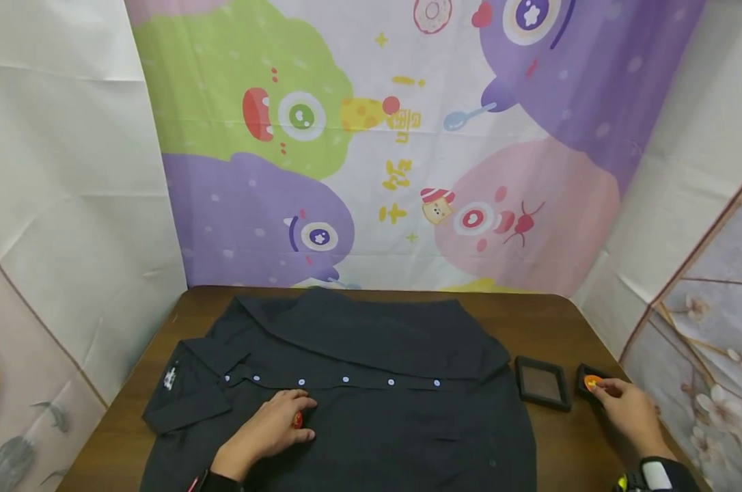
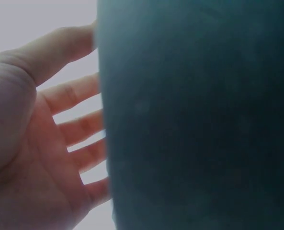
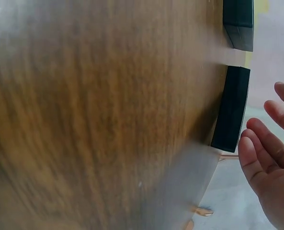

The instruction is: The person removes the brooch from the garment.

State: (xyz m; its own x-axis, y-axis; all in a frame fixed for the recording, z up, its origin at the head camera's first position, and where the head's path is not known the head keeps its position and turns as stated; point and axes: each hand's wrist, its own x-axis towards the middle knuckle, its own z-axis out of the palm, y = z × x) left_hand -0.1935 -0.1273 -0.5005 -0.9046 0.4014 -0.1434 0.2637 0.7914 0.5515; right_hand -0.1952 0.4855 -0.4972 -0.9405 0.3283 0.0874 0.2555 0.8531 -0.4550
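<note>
A black shirt (image 1: 371, 410) lies spread out, a row of pale buttons across it. My left hand (image 1: 269, 430) rests on it below that row. A small red round thing (image 1: 297, 419) shows between left thumb and forefinger. In the left wrist view my left hand (image 2: 51, 143) has its fingers spread, their tips hidden behind dark cloth. At the right, my right hand (image 1: 632, 413) reaches to an orange disc (image 1: 590, 380) in a small black tray (image 1: 583, 389), fingertips over the disc. In the right wrist view my right hand (image 3: 271, 158) has bent, parted fingers above the tray (image 3: 231, 110).
A larger black-framed tray (image 1: 542, 383) stands between the shirt and the small tray. The wooden table (image 1: 555, 437) ends close by my right wrist. A cartoon-printed cloth (image 1: 395, 150) hangs behind the table, and white sheets (image 1: 82, 191) flank it.
</note>
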